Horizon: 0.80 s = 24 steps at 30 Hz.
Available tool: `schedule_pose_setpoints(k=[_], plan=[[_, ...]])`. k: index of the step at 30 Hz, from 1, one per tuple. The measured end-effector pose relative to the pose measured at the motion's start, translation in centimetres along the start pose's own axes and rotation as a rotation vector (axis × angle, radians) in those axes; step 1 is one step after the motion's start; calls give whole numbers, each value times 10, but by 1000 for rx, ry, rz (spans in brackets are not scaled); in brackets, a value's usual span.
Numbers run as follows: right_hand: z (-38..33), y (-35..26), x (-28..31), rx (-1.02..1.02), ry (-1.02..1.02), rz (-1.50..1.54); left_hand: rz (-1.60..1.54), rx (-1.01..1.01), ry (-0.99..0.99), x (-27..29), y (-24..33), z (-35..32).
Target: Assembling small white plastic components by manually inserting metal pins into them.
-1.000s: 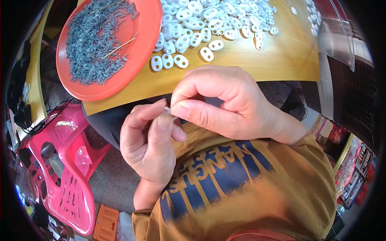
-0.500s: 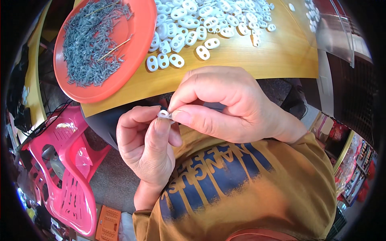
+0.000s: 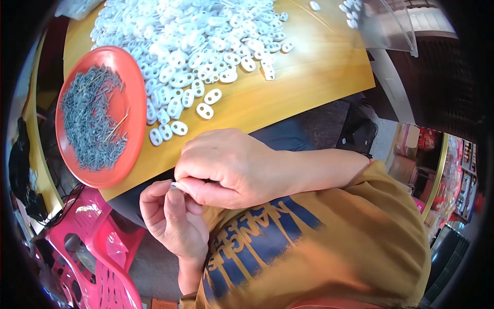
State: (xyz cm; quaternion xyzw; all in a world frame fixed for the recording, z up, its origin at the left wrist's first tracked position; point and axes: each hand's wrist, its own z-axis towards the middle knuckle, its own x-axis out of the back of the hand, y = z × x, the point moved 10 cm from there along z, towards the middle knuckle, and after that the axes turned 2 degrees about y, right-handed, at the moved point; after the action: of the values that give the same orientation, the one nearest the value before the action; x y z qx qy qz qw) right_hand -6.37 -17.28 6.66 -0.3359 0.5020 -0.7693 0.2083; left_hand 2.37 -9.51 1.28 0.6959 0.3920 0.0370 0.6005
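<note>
My left hand (image 3: pixel 172 219) and my right hand (image 3: pixel 226 167) meet just below the table's near edge, fingertips pinched together on one small white plastic piece (image 3: pixel 176 186), mostly hidden by the fingers. Whether a metal pin is also held cannot be told. On the wooden table (image 3: pixel 309 77) lies a large heap of white oval two-hole pieces (image 3: pixel 190 46). An orange-red round tray (image 3: pixel 123 110) to the left holds a pile of small grey metal pins (image 3: pixel 92 123).
A pink plastic stool (image 3: pixel 87 257) stands at the lower left beside my legs. A clear plastic bag (image 3: pixel 386 20) lies at the table's far right corner. Boxes and shelves (image 3: pixel 411 154) stand on the floor to the right.
The view has shifted so the table and tray sit lower and more to the right in the picture. My right hand has closed over the left fingertips, covering more of the white piece.
</note>
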Motion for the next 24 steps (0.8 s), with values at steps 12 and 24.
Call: schedule_pose_setpoints(k=[12,24], plan=[[-9,-3,73,166,348,-588,-40,1,-15,-4,-9,11],[-1,14,60,114,182,-841,-30,24,5,2,-11,10]])
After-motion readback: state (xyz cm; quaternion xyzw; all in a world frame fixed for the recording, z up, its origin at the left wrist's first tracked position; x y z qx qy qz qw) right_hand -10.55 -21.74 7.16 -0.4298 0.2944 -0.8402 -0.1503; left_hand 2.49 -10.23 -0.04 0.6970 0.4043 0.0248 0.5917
